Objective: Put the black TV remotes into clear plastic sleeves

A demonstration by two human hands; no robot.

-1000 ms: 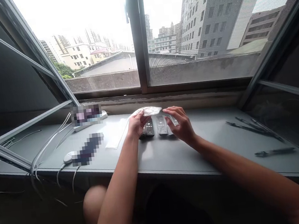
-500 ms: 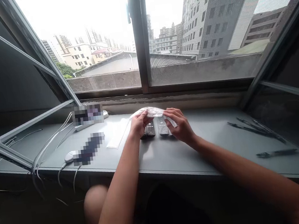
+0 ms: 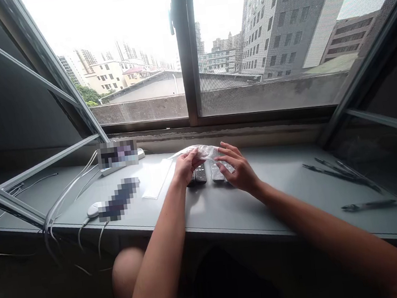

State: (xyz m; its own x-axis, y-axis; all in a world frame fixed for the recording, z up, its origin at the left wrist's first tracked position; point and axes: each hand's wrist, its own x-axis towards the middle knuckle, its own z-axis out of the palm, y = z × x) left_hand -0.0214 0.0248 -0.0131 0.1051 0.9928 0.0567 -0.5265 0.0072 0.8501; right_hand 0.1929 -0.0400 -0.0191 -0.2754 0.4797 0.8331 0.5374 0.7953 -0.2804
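My left hand [image 3: 186,166] pinches a thin clear plastic bag [image 3: 206,152] between thumb and fingers, just above the desk. My right hand [image 3: 238,166] is at the bag's right end with its fingers spread; whether a fingertip touches the film is hard to tell. Beneath the bag lie dark remote controls [image 3: 200,174], partly covered by my left hand. A paler remote control [image 3: 218,173], seemingly in clear wrap, rests beside them under my right fingers. More flat clear plastic sleeves [image 3: 155,182] lie left of my left forearm.
On the left of the grey desk [image 3: 209,214] are a white power strip [image 3: 119,166], a white round charger [image 3: 93,209] with cables, and a blurred-out dark object [image 3: 120,201]. Pens [image 3: 370,206] and dark cables [image 3: 341,175] lie at right. Metal frame bars [image 3: 52,161] slant across the left side.
My right fingers have loosened and spread apart at the bag's end. The bag sags slightly lower, while my left hand keeps its pinch in nearly the same place.
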